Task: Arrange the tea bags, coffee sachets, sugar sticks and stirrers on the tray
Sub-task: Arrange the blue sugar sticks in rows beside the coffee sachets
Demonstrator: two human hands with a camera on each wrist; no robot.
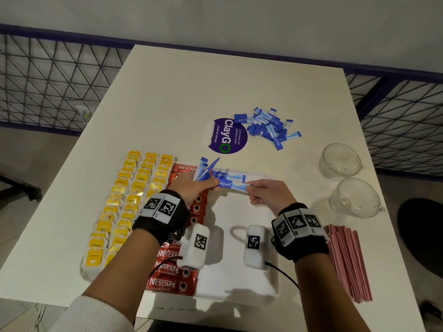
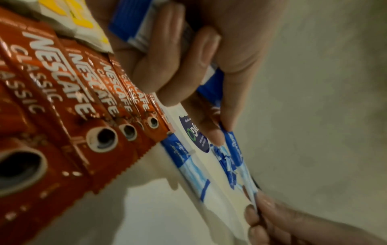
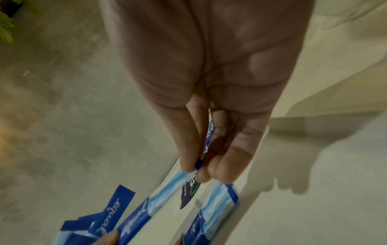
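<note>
Three columns of yellow-tagged paper tea bags (image 1: 124, 207); one column of red foil Nescafé coffee sachets (image 1: 167, 271); two clear glass cups (image 1: 339, 160); one bundle of thin red-and-white stirrers (image 1: 347, 262); one white rectangular tray (image 1: 239, 291); loose blue-and-white paper sugar sticks (image 1: 268, 127), uncountable.

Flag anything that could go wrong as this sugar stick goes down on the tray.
1. The left hand grips a fanned bunch of sugar sticks while also touching the stick that the right hand pinches; the bunch could slip and scatter.
2. That left hand hovers over the coffee sachets, so it may knock their row askew.
3. The wrist cable trails over the tray and could drag placed sticks.
</note>
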